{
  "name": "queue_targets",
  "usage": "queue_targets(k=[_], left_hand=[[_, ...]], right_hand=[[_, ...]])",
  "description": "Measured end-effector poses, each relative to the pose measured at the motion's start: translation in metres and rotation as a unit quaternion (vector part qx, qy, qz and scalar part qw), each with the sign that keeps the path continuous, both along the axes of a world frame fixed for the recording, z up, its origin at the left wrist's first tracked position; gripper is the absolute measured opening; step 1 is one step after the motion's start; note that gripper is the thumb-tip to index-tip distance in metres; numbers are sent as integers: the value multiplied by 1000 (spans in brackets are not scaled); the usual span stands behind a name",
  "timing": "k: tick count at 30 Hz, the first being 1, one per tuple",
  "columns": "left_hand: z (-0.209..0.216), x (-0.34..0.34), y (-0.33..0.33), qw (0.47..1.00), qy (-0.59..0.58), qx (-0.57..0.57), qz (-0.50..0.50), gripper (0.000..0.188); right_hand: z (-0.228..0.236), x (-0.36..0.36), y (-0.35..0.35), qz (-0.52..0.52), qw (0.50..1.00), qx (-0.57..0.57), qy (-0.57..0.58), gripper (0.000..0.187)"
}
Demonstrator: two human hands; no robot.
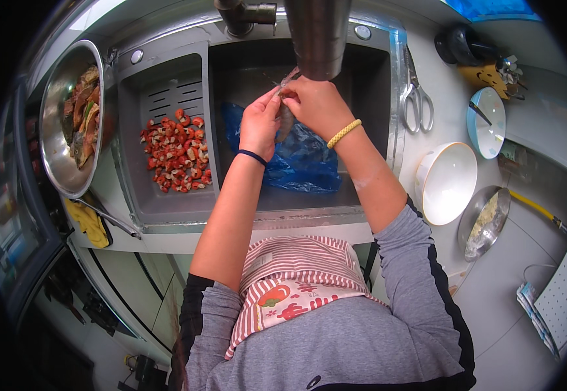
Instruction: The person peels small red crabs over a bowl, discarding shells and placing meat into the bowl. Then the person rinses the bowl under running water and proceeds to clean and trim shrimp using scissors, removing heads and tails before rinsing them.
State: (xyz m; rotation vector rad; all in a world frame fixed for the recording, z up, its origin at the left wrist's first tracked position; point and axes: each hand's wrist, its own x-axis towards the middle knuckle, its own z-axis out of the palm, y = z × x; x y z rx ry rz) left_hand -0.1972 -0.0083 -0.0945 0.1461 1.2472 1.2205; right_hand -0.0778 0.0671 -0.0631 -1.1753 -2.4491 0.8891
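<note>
Over the right basin of the dark sink, my left hand (261,124) pinches a greyish raw shrimp (285,124). The body hangs down between my two hands, and thin feelers stick out at the far end. My right hand (319,107) is closed at the shrimp's upper part; its fingertips touch those of the left. Just below lies a crumpled blue plastic bag (303,166) on the basin floor. What the bag holds, if anything, I cannot make out.
Red-and-white shellfish pieces (176,153) fill part of the left basin. A steel bowl (52,130) of fish pieces stands at left. The faucet (319,39) hangs close above my right hand. Scissors (417,107), a white bowl (450,182) and a metal dish (479,241) lie at right.
</note>
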Motion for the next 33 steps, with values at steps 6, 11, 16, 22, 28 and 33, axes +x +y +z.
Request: queue_targets(k=[6, 11, 16, 22, 28, 33], left_hand=[[-8, 1, -2, 999, 37, -4, 0, 30], [-1, 3, 0, 999, 45, -21, 1, 30], [-3, -1, 0, 999, 1, -26, 38, 27], [-8, -2, -1, 1000, 0, -14, 4, 26], [-2, 4, -2, 996, 80, -32, -33, 27], [1, 6, -4, 999, 35, -2, -26, 28]], right_hand=[[-5, -4, 4, -15, 995, -101, 4, 14], [-6, -8, 7, -19, 994, -106, -29, 15], [-5, -2, 10, 31, 997, -68, 6, 13], [-10, 3, 9, 68, 998, 4, -4, 13], [-1, -7, 6, 58, 994, 17, -88, 15], [-3, -1, 10, 32, 998, -18, -50, 13]])
